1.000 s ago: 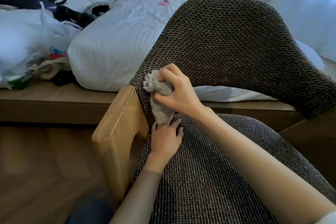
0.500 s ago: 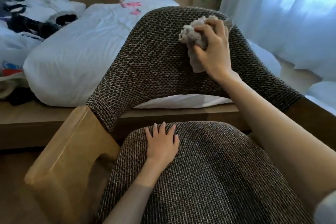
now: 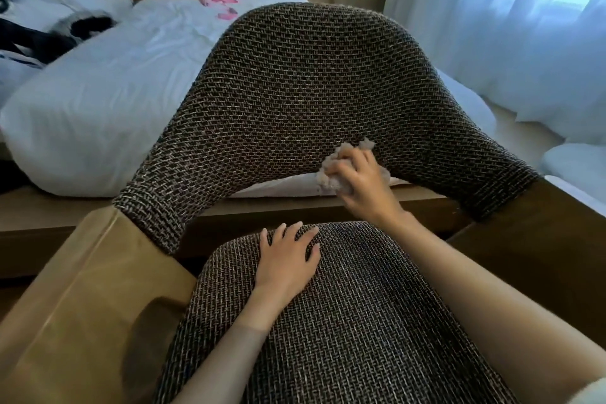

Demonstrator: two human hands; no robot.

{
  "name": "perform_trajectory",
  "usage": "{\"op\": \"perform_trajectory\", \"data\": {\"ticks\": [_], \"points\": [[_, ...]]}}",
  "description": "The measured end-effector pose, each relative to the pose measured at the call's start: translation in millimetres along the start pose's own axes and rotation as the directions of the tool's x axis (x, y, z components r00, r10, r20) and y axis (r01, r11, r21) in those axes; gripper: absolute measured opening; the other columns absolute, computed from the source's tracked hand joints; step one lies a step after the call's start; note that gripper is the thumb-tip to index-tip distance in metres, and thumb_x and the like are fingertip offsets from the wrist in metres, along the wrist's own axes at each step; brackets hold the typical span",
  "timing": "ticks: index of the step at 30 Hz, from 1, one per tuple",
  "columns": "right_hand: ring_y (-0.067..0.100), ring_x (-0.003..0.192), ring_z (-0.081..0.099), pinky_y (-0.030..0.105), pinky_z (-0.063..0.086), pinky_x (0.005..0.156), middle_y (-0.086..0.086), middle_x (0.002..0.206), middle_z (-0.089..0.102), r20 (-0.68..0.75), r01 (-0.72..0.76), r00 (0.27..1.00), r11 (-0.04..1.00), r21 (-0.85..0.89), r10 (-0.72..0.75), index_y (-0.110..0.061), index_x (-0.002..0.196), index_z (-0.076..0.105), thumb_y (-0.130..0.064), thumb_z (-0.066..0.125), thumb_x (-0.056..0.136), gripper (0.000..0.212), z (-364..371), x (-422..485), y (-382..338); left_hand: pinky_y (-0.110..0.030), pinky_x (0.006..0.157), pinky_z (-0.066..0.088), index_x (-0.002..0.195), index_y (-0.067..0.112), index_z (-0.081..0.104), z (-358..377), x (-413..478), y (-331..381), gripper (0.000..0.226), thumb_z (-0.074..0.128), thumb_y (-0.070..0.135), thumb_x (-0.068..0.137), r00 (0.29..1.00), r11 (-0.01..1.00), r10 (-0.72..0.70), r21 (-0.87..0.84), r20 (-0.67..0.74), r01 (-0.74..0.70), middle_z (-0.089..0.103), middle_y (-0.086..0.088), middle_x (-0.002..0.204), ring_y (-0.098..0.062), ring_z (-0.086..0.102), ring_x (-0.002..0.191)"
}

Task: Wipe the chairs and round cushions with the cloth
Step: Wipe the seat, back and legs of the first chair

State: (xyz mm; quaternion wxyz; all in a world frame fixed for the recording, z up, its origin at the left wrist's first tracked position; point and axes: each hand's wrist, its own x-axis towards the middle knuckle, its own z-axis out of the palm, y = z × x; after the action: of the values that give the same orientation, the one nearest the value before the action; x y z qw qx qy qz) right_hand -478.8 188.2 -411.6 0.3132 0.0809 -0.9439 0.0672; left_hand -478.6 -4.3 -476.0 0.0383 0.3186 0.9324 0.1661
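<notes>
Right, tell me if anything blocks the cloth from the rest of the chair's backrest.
Nothing visible does. The right hand grips the cloth at the lower edge of the backrest; the woven surface above it lies bare. The left hand rests flat on the seat cushion, below that path.

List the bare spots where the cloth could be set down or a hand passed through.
Free: seat right of the left hand; under the backrest, left of the right hand; white bedcover left of the backrest. Crowded: far left, where dark clothes lie.

bed (image 3: 131, 92) behind chair (image 3: 295, 92), curtain (image 3: 524, 26) at right
</notes>
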Motion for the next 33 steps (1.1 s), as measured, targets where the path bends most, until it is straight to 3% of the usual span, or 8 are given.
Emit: {"op": "perform_trajectory", "data": {"ticks": [7, 13, 16, 19, 23, 26, 29, 33], "points": [[0.027, 0.118, 0.042, 0.039, 0.04, 0.1, 0.007, 0.135, 0.048, -0.394, -0.085, 0.917, 0.994, -0.062, 0.054, -0.02, 0.122, 0.062, -0.03, 0.063, 0.084, 0.04, -98, 94, 10, -0.048, 0.118, 0.005, 0.141, 0.04, 0.039, -1, 5, 1, 0.042, 0.032, 0.049, 0.1, 1.0, 0.998, 0.022, -0.057, -0.006, -0.023, 0.031, 0.015, 0.153, -0.006, 0.022, 0.143], [0.03, 0.121, 0.04, 0.042, 0.044, 0.096, 0.01, 0.136, 0.046, -0.357, -0.147, 0.926, 0.989, -0.034, 0.125, -0.009, 0.116, 0.063, -0.018, 0.067, 0.08, 0.037, -49, 67, 16, -0.046, 0.117, 0.009, 0.135, 0.042, 0.045, -2, 6, -1, 0.041, 0.036, 0.054, 0.097, 1.0, 0.996, 0.003, -0.089, -0.029, -0.006, 0.038, 0.018, 0.147, -0.005, 0.029, 0.139], [0.025, 0.121, 0.034, 0.036, 0.041, 0.093, 0.008, 0.138, 0.043, -0.178, -0.1, 0.979, 0.995, -0.012, 0.096, -0.008, 0.117, 0.063, -0.009, 0.071, 0.077, 0.041, -17, 9, 15, -0.045, 0.117, 0.011, 0.134, 0.042, 0.048, -2, 6, -2, 0.041, 0.037, 0.055, 0.096, 0.999, 0.995, 0.007, -0.094, -0.045, -0.012, 0.041, 0.019, 0.145, -0.005, 0.032, 0.137], [0.027, 0.128, 0.035, 0.047, 0.043, 0.098, 0.01, 0.137, 0.048, 0.025, -0.068, 0.997, 0.997, 0.025, 0.068, -0.008, 0.115, 0.065, -0.007, 0.071, 0.08, 0.036, -20, -21, 12, -0.046, 0.116, 0.013, 0.134, 0.041, 0.048, -2, 5, -2, 0.041, 0.037, 0.054, 0.097, 0.998, 0.996, 0.011, -0.088, -0.061, -0.016, 0.043, 0.017, 0.144, -0.006, 0.034, 0.136], [0.036, 0.119, 0.049, 0.045, 0.043, 0.097, 0.017, 0.124, 0.056, -0.252, -0.011, 0.968, 0.999, -0.039, 0.0, -0.006, 0.113, 0.066, -0.009, 0.068, 0.078, 0.035, -83, 20, 15, -0.048, 0.117, 0.014, 0.135, 0.041, 0.046, -2, 5, 1, 0.041, 0.036, 0.054, 0.097, 0.998, 0.998, 0.015, -0.055, -0.06, -0.018, 0.042, 0.016, 0.145, -0.006, 0.034, 0.136], [0.032, 0.119, 0.046, 0.04, 0.043, 0.097, 0.008, 0.131, 0.052, -0.365, -0.121, 0.928, 0.989, -0.084, 0.082, -0.016, 0.116, 0.063, -0.024, 0.065, 0.081, 0.036, -123, 59, 30, -0.048, 0.117, 0.014, 0.135, 0.041, 0.046, -2, 4, 1, 0.041, 0.036, 0.053, 0.097, 0.998, 0.999, 0.018, -0.049, -0.064, -0.021, 0.042, 0.016, 0.145, -0.006, 0.034, 0.136], [0.033, 0.115, 0.041, 0.042, 0.041, 0.092, 0.01, 0.132, 0.049, -0.305, -0.189, 0.945, 0.961, -0.2, 0.123, -0.014, 0.114, 0.061, -0.025, 0.065, 0.082, 0.034, -107, 51, 41, -0.047, 0.117, 0.012, 0.137, 0.041, 0.044, -2, 3, 1, 0.042, 0.034, 0.053, 0.098, 0.998, 0.999, 0.014, -0.051, -0.059, -0.017, 0.04, 0.015, 0.147, -0.006, 0.032, 0.138], [0.028, 0.108, 0.038, 0.041, 0.038, 0.088, 0.014, 0.126, 0.051, -0.085, -0.057, 0.996, 0.97, -0.235, 0.038, -0.006, 0.109, 0.062, -0.012, 0.06, 0.084, 0.026, -55, -6, 35, -0.045, 0.118, 0.01, 0.138, 0.041, 0.044, 0, 1, -2, 0.042, 0.033, 0.053, 0.098, 0.998, 0.997, 0.025, -0.066, -0.064, -0.029, 0.038, 0.015, 0.149, -0.006, 0.029, 0.139]]}}
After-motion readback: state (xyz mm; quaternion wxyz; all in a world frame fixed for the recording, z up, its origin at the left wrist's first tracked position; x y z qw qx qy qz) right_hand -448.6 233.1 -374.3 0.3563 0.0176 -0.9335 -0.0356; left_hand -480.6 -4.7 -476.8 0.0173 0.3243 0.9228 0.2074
